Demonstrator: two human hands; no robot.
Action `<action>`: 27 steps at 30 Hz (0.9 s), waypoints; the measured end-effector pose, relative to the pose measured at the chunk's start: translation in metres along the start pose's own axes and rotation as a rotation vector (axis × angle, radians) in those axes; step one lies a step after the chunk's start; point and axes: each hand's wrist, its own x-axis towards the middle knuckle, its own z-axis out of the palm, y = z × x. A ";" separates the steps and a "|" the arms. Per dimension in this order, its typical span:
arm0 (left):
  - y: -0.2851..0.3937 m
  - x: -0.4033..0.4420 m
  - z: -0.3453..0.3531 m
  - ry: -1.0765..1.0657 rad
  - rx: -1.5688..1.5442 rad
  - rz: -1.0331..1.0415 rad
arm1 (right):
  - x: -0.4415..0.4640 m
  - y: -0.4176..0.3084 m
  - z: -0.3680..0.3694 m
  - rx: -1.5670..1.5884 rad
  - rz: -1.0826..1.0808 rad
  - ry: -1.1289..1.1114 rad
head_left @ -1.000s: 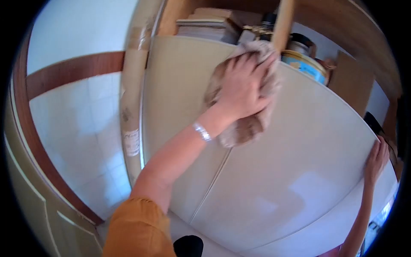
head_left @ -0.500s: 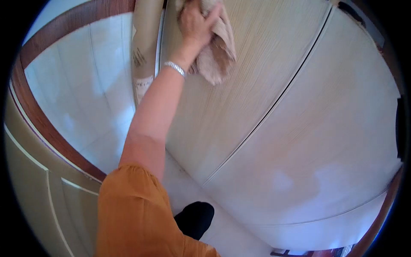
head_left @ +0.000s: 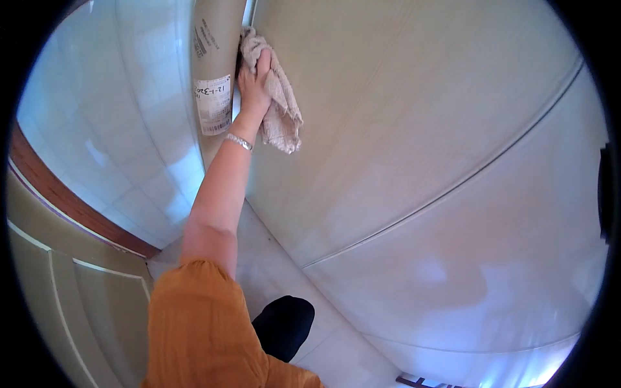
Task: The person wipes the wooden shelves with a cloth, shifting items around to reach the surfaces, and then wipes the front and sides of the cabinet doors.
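My left hand (head_left: 253, 89) is closed on a beige cloth (head_left: 283, 116), whose loose end hangs down to the right over a pale wood-grain panel (head_left: 388, 149). The hand presses the cloth near the panel's left edge, close to a long cardboard tube (head_left: 217, 58) with a white printed label (head_left: 213, 103). Part of the fingers is hidden by the cloth. A silver bracelet (head_left: 240, 141) circles the wrist, and an orange sleeve (head_left: 200, 317) covers the upper arm. My right hand is out of view.
White tiled wall (head_left: 129, 116) rises at the left, edged by reddish-brown wood trim (head_left: 77, 200). A panelled door (head_left: 97, 310) stands at the lower left. Below me are a black-clad leg (head_left: 284, 326) and the pale tiled floor (head_left: 323, 323). A dark seam (head_left: 466, 178) crosses the panel.
My left hand and the cloth have moved down and left across the panel, nearer the cardboard tube. The view has shifted, showing more of the tube's label.
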 end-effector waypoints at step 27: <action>0.195 0.022 -0.030 -0.060 -0.353 -0.596 | -0.001 0.024 0.005 -0.280 -0.358 0.045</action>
